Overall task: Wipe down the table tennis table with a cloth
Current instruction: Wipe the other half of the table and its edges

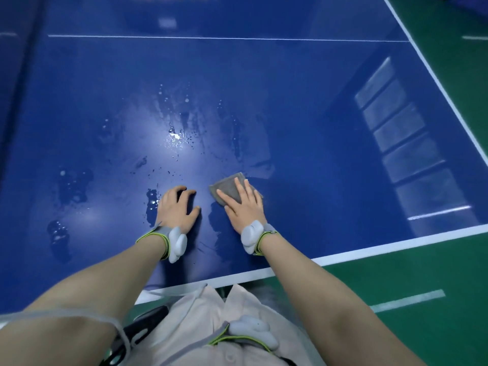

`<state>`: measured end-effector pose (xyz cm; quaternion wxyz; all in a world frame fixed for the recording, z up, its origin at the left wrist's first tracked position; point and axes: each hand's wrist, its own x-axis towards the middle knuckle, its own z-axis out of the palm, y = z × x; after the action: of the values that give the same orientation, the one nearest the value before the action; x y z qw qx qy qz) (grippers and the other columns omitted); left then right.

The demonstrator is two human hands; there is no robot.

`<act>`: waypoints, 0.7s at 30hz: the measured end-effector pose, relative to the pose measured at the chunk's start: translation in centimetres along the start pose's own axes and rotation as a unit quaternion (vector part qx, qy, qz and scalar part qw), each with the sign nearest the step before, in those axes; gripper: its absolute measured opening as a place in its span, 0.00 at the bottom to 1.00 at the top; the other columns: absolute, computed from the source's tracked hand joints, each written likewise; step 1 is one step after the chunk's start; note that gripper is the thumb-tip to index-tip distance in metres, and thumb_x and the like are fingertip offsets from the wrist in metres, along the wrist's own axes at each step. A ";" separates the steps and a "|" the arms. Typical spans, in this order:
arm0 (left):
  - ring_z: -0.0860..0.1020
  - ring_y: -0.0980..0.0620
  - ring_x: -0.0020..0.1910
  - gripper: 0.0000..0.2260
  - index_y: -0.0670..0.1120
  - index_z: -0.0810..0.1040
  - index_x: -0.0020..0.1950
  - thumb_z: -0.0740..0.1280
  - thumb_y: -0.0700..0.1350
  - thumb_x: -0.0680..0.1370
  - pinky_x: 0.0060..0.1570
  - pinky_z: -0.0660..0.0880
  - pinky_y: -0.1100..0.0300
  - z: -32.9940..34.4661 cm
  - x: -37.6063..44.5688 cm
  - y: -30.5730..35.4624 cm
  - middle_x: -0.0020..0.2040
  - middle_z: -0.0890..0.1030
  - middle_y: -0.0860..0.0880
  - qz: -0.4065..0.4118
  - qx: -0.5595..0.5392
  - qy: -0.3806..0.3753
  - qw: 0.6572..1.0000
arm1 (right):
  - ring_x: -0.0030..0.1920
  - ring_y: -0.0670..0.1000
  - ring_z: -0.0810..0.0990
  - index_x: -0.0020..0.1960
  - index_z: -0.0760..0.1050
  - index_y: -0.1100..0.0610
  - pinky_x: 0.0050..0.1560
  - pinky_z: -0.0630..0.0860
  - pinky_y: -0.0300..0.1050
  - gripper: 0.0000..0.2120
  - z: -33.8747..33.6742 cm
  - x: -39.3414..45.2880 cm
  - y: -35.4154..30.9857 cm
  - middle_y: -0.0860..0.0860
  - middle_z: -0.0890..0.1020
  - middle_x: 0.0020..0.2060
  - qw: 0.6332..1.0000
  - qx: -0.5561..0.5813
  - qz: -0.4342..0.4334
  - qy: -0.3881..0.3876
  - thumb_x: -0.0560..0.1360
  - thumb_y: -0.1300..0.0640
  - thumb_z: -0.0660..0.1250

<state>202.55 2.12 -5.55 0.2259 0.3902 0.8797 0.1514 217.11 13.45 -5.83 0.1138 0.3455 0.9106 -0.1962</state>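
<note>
A grey cloth [229, 186] is being pressed flat under the straight fingers of the right hand [244, 204] near the table [330, 107]'s near edge, while the left hand [177, 206] is being braced beside it on curled fingertips, holding nothing. Water droplets [176, 137] farther out are being left unwiped, so much work is judged remaining. The table's far end is being cut off and blurred.

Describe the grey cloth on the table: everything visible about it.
The cloth is a small grey piece that looks like soft, slightly fuzzy fabric, apparently folded, with a stitched edge along its far side. It lies flat on the blue table tennis table, close to the near white edge line. The right hand presses on it with straight fingers, covering its near part; only the far and left portions show. Water droplets and wet streaks lie on the surface to its left and beyond it.
</note>
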 end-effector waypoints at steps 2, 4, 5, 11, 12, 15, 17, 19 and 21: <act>0.61 0.45 0.68 0.25 0.46 0.71 0.66 0.56 0.56 0.72 0.67 0.53 0.55 0.0 0.6 0.4 0.67 0.66 0.46 -0.012 -0.004 0.006 1.000 | 0.76 0.54 0.37 0.75 0.53 0.37 0.73 0.39 0.49 0.22 -0.8 0.6 1.8 0.51 0.40 0.77 1.000 -0.009 -0.009 -0.003 0.83 0.49 0.50; 0.59 0.45 0.68 0.21 0.46 0.70 0.67 0.60 0.53 0.76 0.68 0.53 0.54 0.0 0.9 0.6 0.68 0.65 0.46 -0.020 -0.007 0.010 1.000 | 0.76 0.54 0.37 0.75 0.52 0.37 0.73 0.40 0.49 0.22 -1.5 1.2 3.2 0.52 0.39 0.77 0.998 0.014 0.053 0.012 0.83 0.48 0.50; 0.59 0.45 0.69 0.20 0.46 0.69 0.67 0.62 0.51 0.77 0.68 0.52 0.54 0.1 1.2 0.7 0.69 0.64 0.46 -0.024 -0.009 0.012 1.000 | 0.76 0.55 0.37 0.75 0.52 0.37 0.73 0.41 0.50 0.22 -1.8 1.7 3.8 0.52 0.38 0.77 0.995 0.030 0.096 0.025 0.83 0.48 0.49; 0.56 0.45 0.71 0.20 0.46 0.68 0.68 0.63 0.48 0.77 0.70 0.50 0.54 0.3 2.8 1.5 0.71 0.61 0.46 -0.041 -0.031 0.032 0.998 | 0.76 0.56 0.35 0.76 0.47 0.40 0.74 0.37 0.52 0.23 -1.8 3.7 2.5 0.56 0.36 0.76 0.976 0.072 0.204 0.037 0.83 0.48 0.48; 0.56 0.45 0.71 0.20 0.45 0.67 0.68 0.63 0.48 0.77 0.70 0.50 0.54 0.2 2.9 1.7 0.71 0.61 0.46 -0.047 -0.034 0.039 0.998 | 0.75 0.56 0.34 0.77 0.46 0.41 0.73 0.36 0.52 0.23 -1.5 3.6 1.6 0.57 0.36 0.76 0.981 0.065 0.177 0.032 0.83 0.48 0.48; 0.56 0.45 0.71 0.21 0.44 0.67 0.69 0.62 0.48 0.77 0.69 0.49 0.55 0.2 3.9 2.5 0.71 0.62 0.45 -0.063 -0.042 0.055 0.996 | 0.76 0.56 0.34 0.77 0.48 0.42 0.73 0.35 0.51 0.23 -1.0 3.1 0.5 0.56 0.36 0.76 0.998 0.030 0.056 0.014 0.83 0.50 0.48; 0.57 0.45 0.70 0.21 0.43 0.67 0.68 0.62 0.48 0.77 0.69 0.49 0.56 0.2 4.4 2.8 0.70 0.63 0.44 -0.067 -0.044 0.067 0.995 | 0.76 0.55 0.36 0.76 0.50 0.42 0.73 0.36 0.50 0.22 -1.4 2.9 1.5 0.54 0.39 0.77 1.000 0.007 -0.011 0.007 0.83 0.51 0.48; 0.57 0.44 0.70 0.21 0.42 0.67 0.68 0.62 0.48 0.77 0.69 0.50 0.55 0.0 5.1 3.1 0.69 0.63 0.44 -0.065 -0.041 0.070 0.995 | 0.77 0.54 0.39 0.76 0.53 0.42 0.74 0.38 0.49 0.22 -2.2 3.3 3.6 0.53 0.42 0.77 0.998 -0.013 -0.058 0.006 0.83 0.52 0.50; 0.58 0.44 0.70 0.21 0.42 0.67 0.68 0.62 0.49 0.78 0.69 0.50 0.55 -0.1 5.8 3.2 0.69 0.63 0.44 -0.064 -0.039 0.065 0.995 | 0.77 0.53 0.40 0.75 0.55 0.42 0.75 0.40 0.49 0.22 -3.0 3.9 5.8 0.52 0.43 0.77 0.999 0.007 -0.027 0.022 0.83 0.53 0.51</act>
<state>201.09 8.59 -5.66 0.1921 0.3136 0.9090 0.1961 217.92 21.02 -6.09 0.0860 0.3255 0.9205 -0.1981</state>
